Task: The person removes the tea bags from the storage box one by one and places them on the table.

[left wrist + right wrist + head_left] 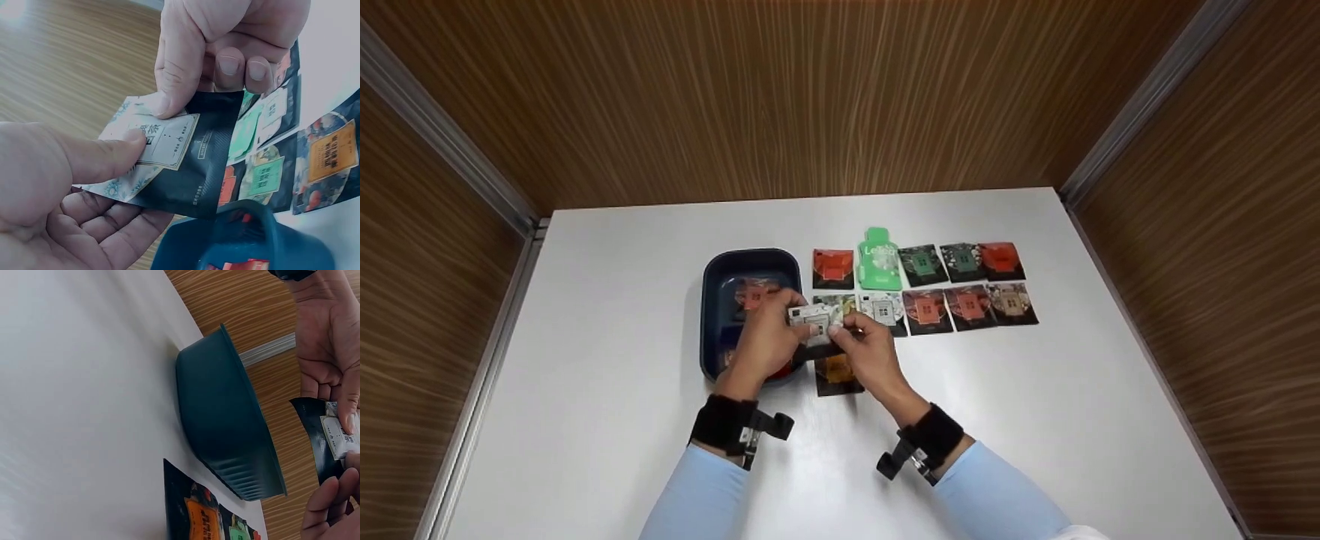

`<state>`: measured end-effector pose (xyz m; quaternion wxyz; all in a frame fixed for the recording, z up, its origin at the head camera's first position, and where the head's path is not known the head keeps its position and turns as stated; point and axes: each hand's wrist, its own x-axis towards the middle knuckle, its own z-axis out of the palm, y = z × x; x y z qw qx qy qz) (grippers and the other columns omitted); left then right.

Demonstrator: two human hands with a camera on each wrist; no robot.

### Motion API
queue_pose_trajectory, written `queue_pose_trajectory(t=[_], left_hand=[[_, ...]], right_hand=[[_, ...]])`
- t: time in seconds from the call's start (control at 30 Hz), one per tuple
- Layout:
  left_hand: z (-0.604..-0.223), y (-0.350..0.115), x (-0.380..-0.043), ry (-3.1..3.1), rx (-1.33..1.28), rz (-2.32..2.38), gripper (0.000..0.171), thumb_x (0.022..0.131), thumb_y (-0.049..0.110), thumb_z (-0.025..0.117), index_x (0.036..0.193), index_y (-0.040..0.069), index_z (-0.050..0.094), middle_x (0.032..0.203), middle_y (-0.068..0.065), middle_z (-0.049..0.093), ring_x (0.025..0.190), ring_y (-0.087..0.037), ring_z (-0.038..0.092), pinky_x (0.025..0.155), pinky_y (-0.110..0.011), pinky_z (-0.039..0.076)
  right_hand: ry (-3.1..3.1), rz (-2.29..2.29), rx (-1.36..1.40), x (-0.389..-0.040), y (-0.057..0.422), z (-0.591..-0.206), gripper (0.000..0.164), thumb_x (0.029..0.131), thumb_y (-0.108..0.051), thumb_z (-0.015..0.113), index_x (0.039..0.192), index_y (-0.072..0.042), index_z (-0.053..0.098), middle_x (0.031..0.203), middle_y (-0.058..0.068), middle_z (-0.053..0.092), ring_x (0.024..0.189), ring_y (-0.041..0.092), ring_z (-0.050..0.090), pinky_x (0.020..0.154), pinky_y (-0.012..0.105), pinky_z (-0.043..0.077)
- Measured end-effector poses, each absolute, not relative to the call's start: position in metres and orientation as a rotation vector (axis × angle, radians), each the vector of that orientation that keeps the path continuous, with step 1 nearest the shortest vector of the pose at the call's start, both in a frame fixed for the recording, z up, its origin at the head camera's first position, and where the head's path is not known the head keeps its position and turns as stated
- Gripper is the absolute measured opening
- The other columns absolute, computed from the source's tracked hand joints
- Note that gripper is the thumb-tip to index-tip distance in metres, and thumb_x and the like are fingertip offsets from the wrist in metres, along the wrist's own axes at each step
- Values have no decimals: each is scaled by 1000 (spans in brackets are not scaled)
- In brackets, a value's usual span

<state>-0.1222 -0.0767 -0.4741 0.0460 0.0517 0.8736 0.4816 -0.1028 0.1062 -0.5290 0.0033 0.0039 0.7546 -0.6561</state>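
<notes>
Both hands hold one small flat sachet, white with a pale label on one part and black on the rest. In the left wrist view, my left hand grips it from the left, thumb on top and fingers beneath. My right hand pinches its upper edge, thumb pressed on the label. From the head view, the left hand is over the right side of a dark blue bin, and the right hand is beside it. An orange-labelled sachet lies beneath the hands, partly covered.
Several sachets lie in rows right of the bin, among them a red one, a green-labelled one and a tan-labelled one. A green bottle-shaped packet lies in the back row. Inside the bin is a red sachet. Wood-grain panels enclose the white table.
</notes>
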Motion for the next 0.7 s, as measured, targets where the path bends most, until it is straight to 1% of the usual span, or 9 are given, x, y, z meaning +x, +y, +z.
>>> queue_pose_trajectory(t=[0.07,0.17,0.23,0.3,0.37,0.43,0.53,0.63,0.7], left_hand=[[-477,-75,-121,2682,168,1455,31,88,9,85,113,10,67,104,-8,71,86,-21,62,80,-38,51],[-482,-72,-117,2667,183,1459,38,90,12,84,123,11,66,104,-9,71,84,-21,63,78,-38,51],[-485,-70,-115,2634,185,1473,46,91,11,83,132,12,64,109,-10,73,90,-21,69,81,-39,56],[-488,-69,-113,2601,170,1473,52,92,11,81,140,12,61,115,-14,74,98,-24,73,86,-42,58],[-489,-68,-112,2609,164,1438,53,94,11,79,143,11,59,124,-15,73,111,-27,72,94,-44,58],[-491,-67,-109,2632,182,1377,49,96,12,76,142,9,60,130,-15,70,118,-29,69,101,-46,55],[-491,-62,-103,2658,256,1281,41,99,11,73,138,7,64,133,-15,69,123,-32,66,104,-48,53],[-491,-52,-91,2654,358,1200,37,99,8,71,136,6,66,135,-15,69,122,-32,66,102,-47,55],[-494,-43,-84,2666,447,1130,35,99,7,71,134,5,68,131,-15,71,119,-32,67,99,-46,56]], right_hand=[[2386,-2039,19,-101,108,-531,13,100,-12,73,95,0,70,69,-1,57,52,9,47,50,24,39],[2431,-2010,34,-100,114,-534,14,100,-13,73,93,0,69,70,-4,58,56,10,51,53,24,42],[2462,-1980,60,-100,120,-535,15,100,-14,73,92,-1,70,70,-4,57,57,11,51,53,24,43],[2506,-1932,103,-101,127,-538,14,99,-14,73,92,-3,70,70,-5,57,57,12,52,53,25,43],[2558,-1861,156,-101,137,-540,15,99,-16,73,90,-4,70,70,-5,56,58,12,51,55,26,43],[2610,-1772,208,-102,147,-543,16,99,-17,73,89,-6,70,70,-5,57,62,13,51,59,28,42],[2647,-1659,281,-101,164,-547,15,99,-19,74,91,-6,72,75,-3,62,70,15,54,67,30,43],[2658,-1575,333,-98,180,-551,15,98,-19,75,93,-5,74,77,-1,65,73,15,56,70,31,44],[2672,-1520,349,-95,190,-554,16,97,-19,75,90,-4,74,75,-2,64,72,15,56,70,31,44]])
